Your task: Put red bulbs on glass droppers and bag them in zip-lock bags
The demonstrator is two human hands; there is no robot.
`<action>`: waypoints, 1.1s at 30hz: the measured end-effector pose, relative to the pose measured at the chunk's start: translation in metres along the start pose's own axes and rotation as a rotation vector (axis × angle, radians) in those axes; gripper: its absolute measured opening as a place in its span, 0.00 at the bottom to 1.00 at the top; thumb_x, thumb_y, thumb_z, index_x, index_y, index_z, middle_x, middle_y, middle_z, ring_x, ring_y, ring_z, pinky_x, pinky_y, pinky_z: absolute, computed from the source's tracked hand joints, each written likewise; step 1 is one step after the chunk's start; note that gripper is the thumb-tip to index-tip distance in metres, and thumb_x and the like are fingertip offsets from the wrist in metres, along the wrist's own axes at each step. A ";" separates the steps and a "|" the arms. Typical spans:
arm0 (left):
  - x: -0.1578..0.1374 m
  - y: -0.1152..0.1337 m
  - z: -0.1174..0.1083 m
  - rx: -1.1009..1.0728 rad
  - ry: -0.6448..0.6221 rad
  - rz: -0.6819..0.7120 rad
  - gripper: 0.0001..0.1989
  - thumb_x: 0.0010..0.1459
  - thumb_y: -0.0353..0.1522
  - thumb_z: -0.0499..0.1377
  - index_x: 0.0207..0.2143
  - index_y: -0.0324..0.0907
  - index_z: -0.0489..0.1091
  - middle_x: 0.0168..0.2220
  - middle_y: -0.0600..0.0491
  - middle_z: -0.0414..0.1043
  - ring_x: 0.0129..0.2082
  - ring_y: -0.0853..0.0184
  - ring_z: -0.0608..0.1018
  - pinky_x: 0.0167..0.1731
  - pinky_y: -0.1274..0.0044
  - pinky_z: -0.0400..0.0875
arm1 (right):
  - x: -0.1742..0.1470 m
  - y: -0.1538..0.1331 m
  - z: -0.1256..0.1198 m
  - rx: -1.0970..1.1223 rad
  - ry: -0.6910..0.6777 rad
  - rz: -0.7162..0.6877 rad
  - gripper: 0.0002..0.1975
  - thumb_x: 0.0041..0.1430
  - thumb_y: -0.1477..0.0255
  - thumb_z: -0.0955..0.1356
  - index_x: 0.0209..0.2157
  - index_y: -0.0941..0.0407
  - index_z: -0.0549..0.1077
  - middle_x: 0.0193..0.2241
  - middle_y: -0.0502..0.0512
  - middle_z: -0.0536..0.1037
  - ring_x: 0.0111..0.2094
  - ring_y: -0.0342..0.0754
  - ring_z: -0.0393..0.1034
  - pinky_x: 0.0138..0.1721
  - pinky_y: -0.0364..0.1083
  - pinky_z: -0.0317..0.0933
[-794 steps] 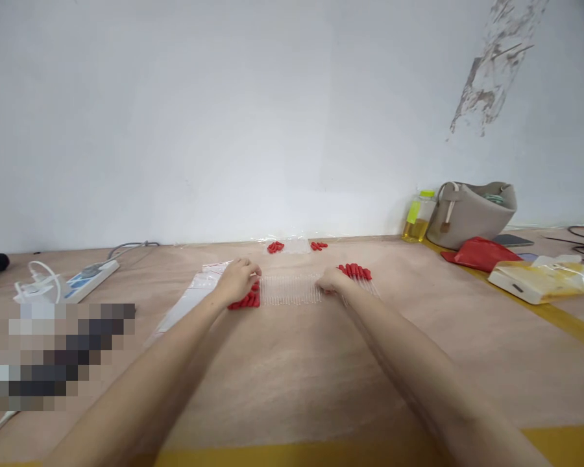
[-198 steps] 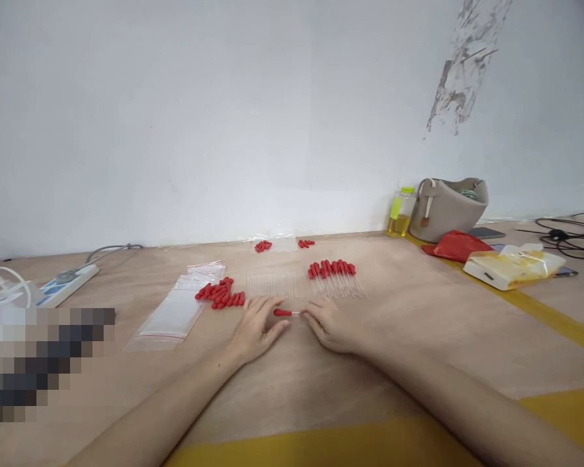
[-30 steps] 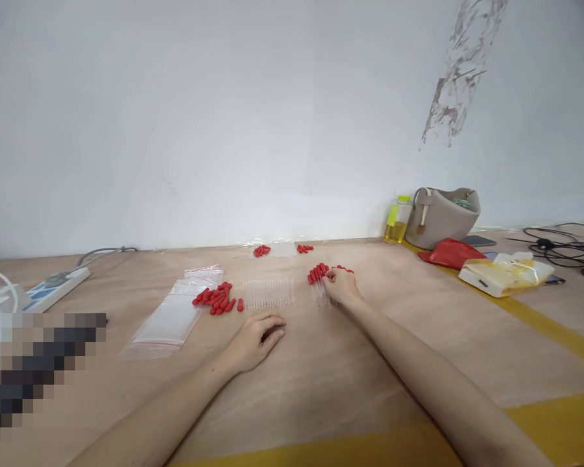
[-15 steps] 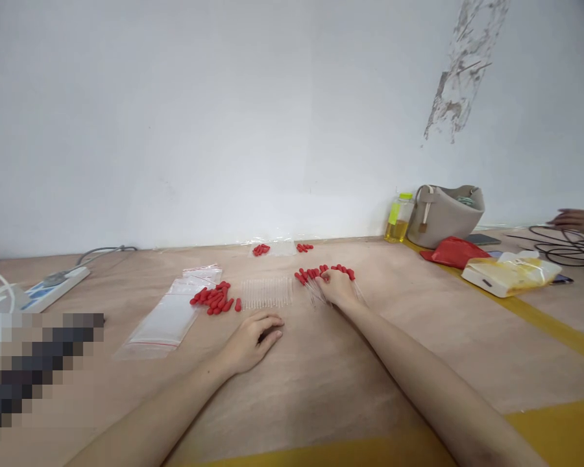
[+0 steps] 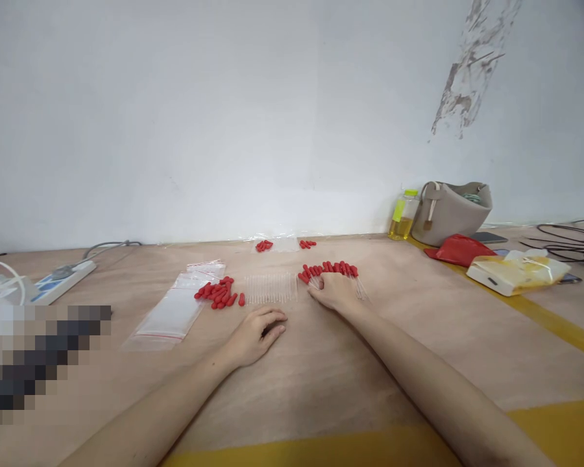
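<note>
Glass droppers with red rubber bulbs [image 5: 341, 267] lie side by side right of centre on the table. My right hand [image 5: 338, 292] rests over their glass stems with its fingers curled; the fingertips are partly hidden among the stems, so what they pinch is unclear. To the left is a row of thin clear glass tubes [image 5: 271, 288] without bulbs. My left hand [image 5: 257, 334] lies on the table just in front of that row, fingers bent and the thumb apart, holding nothing. A heap of loose red rubber bulbs [image 5: 219, 293] sits left of the tubes.
Clear zip bags [image 5: 168, 314] lie at left, under some bulbs. Small groups of red bulbs [image 5: 263, 246] rest near the wall. A power strip [image 5: 65, 282] is far left. At right are a bottle [image 5: 401, 217], a grey bag [image 5: 450, 214], a red pouch [image 5: 460, 251] and a tissue pack [image 5: 516, 272].
My right hand has shifted slightly among the droppers, and its thumb side now sits lower on the stems. My left hand stays put. Another person's hand at far right has left the view.
</note>
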State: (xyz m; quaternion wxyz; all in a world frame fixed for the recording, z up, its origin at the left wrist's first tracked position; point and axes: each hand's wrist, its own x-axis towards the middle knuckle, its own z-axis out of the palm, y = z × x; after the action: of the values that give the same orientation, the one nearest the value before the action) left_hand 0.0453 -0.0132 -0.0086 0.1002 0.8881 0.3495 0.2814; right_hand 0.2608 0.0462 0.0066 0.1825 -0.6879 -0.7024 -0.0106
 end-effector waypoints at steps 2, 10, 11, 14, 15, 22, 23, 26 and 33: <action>0.000 0.000 0.000 -0.005 0.003 0.002 0.10 0.57 0.30 0.51 0.40 0.42 0.68 0.39 0.51 0.69 0.39 0.67 0.71 0.41 0.74 0.66 | 0.001 -0.001 0.001 -0.012 -0.018 0.011 0.18 0.49 0.59 0.62 0.32 0.58 0.72 0.32 0.61 0.75 0.34 0.53 0.69 0.31 0.46 0.56; 0.000 -0.001 0.000 -0.014 0.010 0.010 0.10 0.57 0.30 0.51 0.41 0.42 0.68 0.39 0.50 0.69 0.40 0.66 0.71 0.41 0.72 0.65 | 0.004 -0.007 0.010 0.019 -0.016 0.055 0.18 0.52 0.62 0.59 0.31 0.59 0.74 0.30 0.63 0.75 0.33 0.54 0.70 0.30 0.46 0.56; 0.000 -0.001 0.000 -0.015 0.008 0.007 0.10 0.57 0.30 0.51 0.41 0.43 0.68 0.39 0.51 0.69 0.40 0.66 0.71 0.41 0.73 0.65 | 0.005 -0.008 0.010 0.029 -0.010 0.054 0.18 0.53 0.62 0.59 0.30 0.59 0.74 0.30 0.63 0.75 0.32 0.54 0.70 0.29 0.46 0.56; 0.000 0.000 0.000 -0.017 0.006 -0.001 0.10 0.57 0.30 0.50 0.40 0.43 0.68 0.39 0.51 0.69 0.39 0.67 0.71 0.41 0.73 0.66 | 0.007 -0.008 0.011 0.061 0.018 0.037 0.20 0.55 0.61 0.57 0.27 0.57 0.74 0.29 0.60 0.76 0.32 0.52 0.70 0.29 0.44 0.56; 0.000 0.000 0.000 -0.019 0.008 -0.002 0.10 0.58 0.30 0.50 0.40 0.42 0.68 0.39 0.51 0.69 0.39 0.67 0.71 0.40 0.73 0.66 | 0.008 -0.008 0.011 0.069 0.028 0.039 0.21 0.56 0.61 0.56 0.26 0.57 0.74 0.28 0.60 0.76 0.32 0.51 0.69 0.29 0.44 0.56; 0.000 0.000 0.000 -0.018 0.006 0.005 0.10 0.58 0.30 0.50 0.40 0.42 0.68 0.39 0.50 0.69 0.39 0.66 0.70 0.41 0.72 0.65 | 0.016 0.005 0.011 0.042 0.026 0.173 0.19 0.54 0.60 0.58 0.29 0.58 0.74 0.29 0.61 0.75 0.33 0.53 0.69 0.30 0.46 0.57; 0.000 -0.001 0.000 -0.018 0.005 0.005 0.10 0.58 0.30 0.50 0.40 0.42 0.68 0.39 0.50 0.69 0.39 0.66 0.70 0.41 0.72 0.65 | 0.016 0.007 0.011 0.040 0.028 0.178 0.19 0.54 0.59 0.58 0.30 0.58 0.74 0.29 0.61 0.75 0.33 0.53 0.69 0.30 0.46 0.57; 0.000 -0.001 0.000 -0.015 0.003 0.003 0.10 0.58 0.30 0.50 0.40 0.42 0.67 0.39 0.50 0.69 0.39 0.66 0.70 0.40 0.73 0.65 | 0.014 0.007 0.009 0.059 0.050 0.166 0.19 0.53 0.58 0.59 0.30 0.57 0.73 0.30 0.59 0.75 0.34 0.52 0.69 0.31 0.46 0.57; 0.001 0.001 0.000 0.071 0.030 -0.003 0.09 0.57 0.31 0.51 0.39 0.43 0.67 0.39 0.51 0.68 0.38 0.67 0.70 0.39 0.74 0.64 | 0.009 -0.020 0.007 0.126 0.014 -0.016 0.13 0.52 0.62 0.61 0.30 0.55 0.72 0.31 0.56 0.75 0.36 0.50 0.69 0.33 0.45 0.57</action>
State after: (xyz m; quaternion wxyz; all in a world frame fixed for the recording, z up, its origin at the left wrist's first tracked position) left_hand 0.0462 -0.0133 -0.0083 0.0637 0.8861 0.3621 0.2821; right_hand 0.2402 0.0555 0.0070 0.2302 -0.6692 -0.7060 0.0275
